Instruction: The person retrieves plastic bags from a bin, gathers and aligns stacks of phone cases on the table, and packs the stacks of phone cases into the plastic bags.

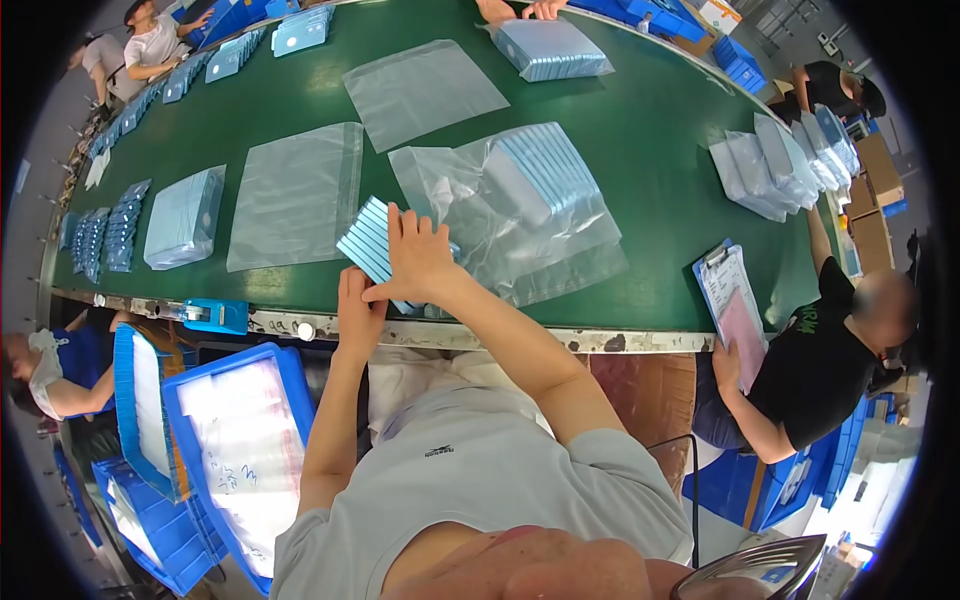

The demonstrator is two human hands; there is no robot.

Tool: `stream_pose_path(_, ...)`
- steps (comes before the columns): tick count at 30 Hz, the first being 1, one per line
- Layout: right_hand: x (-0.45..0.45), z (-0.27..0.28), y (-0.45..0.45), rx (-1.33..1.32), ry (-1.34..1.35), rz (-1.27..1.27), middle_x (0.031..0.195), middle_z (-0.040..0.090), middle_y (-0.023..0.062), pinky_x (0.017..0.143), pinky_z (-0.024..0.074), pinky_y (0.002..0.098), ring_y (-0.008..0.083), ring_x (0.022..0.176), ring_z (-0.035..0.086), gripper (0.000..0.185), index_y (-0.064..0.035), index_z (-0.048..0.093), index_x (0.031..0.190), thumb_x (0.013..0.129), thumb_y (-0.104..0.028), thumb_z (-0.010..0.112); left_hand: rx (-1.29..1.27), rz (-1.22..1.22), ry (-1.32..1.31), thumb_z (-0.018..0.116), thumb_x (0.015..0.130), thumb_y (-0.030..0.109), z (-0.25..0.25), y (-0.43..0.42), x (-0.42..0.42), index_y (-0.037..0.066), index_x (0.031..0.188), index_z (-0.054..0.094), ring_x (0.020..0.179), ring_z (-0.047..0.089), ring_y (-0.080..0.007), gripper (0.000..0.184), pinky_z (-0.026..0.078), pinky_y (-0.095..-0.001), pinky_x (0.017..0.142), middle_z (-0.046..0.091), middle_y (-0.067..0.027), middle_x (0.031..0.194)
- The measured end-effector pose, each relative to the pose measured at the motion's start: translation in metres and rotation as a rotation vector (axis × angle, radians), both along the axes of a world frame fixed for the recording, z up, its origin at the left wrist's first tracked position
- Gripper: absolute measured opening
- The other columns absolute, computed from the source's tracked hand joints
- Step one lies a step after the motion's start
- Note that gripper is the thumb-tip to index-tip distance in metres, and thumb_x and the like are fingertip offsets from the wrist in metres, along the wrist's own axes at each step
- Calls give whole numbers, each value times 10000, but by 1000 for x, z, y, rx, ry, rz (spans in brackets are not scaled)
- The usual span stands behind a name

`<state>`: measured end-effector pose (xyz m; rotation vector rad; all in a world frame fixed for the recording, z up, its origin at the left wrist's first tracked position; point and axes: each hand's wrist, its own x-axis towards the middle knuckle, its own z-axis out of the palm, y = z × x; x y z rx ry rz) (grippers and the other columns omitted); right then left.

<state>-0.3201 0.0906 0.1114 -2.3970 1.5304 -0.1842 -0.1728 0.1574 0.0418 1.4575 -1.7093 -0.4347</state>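
Observation:
A stack of thin light-blue flat packs (pixel 368 240) is between my hands near the table's front edge. My left hand (pixel 361 308) presses the near end of the stack with its fingers together. My right hand (pixel 420 258) lies over the stack's right side, fingers bent round it, hiding much of it. To the right, a large clear plastic bag (pixel 450 180) lies with another row of blue packs (pixel 550 170) inside. Two flat, unfilled clear bags, a near one (pixel 297 195) and a far one (pixel 425 90), lie on the green table (pixel 660 200).
At left stand a bagged bundle (pixel 185 218), several rows of blue packs (pixel 125 225) and a blue tape dispenser (pixel 215 315). Filled bags (pixel 765 165) stand at right, beside a person holding a clipboard (pixel 730 285). Across the table, another person's hands touch a bundle (pixel 552 48). Blue bins (pixel 240 440) sit below.

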Motion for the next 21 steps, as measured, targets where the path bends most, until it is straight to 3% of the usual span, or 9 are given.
stream_pose_path(4,-8,-4,-12,26,14,7,1273,460,291,928,405,516,412,1159,489,1239,-40,193,1562,608,-570,780,-13,-119,21,603,799,-101,-3,-11,16,-5,1065,548,955,575,-311,288,469,-354,837,559,-171,1078)
stream_pose_path(6,-24,3,-18,74,-140,-34,1271,470,311,963,410,524,442,1214,468,1187,-36,197,1557,630,-512,765,8,-60,118,582,821,-105,-7,-13,13,5,1082,559,976,584,-257,285,478,-331,838,570,-153,1084)
stream_pose_path(8,-73,31,-15,285,-509,-45,1377,443,328,1082,356,493,436,1324,423,1139,-20,196,1561,668,-477,736,-240,157,274,576,845,-94,11,-16,-8,15,1086,569,995,583,-243,265,478,-326,835,580,-146,1082)
stream_pose_path(10,-135,36,0,155,-812,5,1512,356,308,1173,257,425,385,1415,363,1085,-1,208,1563,708,-447,706,-293,22,82,628,860,-36,26,-18,-39,19,1125,567,1019,580,-256,277,473,-348,874,578,-153,1136)
stream_pose_path(12,-189,72,30,259,-987,-155,1572,288,274,1201,189,396,349,1457,308,1068,34,224,1554,719,-428,704,-243,-264,-214,753,812,138,37,-26,-79,27,1157,581,1118,564,-381,402,457,-445,927,585,-198,1188)
stream_pose_path(14,-236,68,50,311,-1123,-189,1571,292,268,1200,185,388,334,1470,276,1059,59,235,1544,707,-404,690,-172,-436,-279,774,807,237,25,-39,-114,79,1141,589,1113,550,-366,413,445,-456,925,585,-149,1205)
stream_pose_path(17,-285,52,81,392,-1053,-201,1555,328,252,1197,177,383,327,1460,296,1074,53,265,1539,671,-417,687,-60,-489,-385,720,856,204,-3,-65,-126,90,1066,593,1039,573,-332,270,466,-449,849,611,-111,1145)
stream_pose_path(20,-289,44,104,580,-1082,-226,1549,346,243,1194,191,387,336,1447,324,1086,28,275,1545,639,-383,710,56,-488,-305,648,924,189,-2,-75,-129,75,987,589,894,604,-324,143,485,-431,754,639,-98,993)
stream_pose_path(21,-283,42,102,595,-995,-234,1546,351,244,1191,204,393,340,1440,334,1073,15,280,1546,642,-371,713,144,-453,-141,616,943,200,4,-76,-129,75,978,591,835,611,-342,132,496,-441,721,644,-108,931)
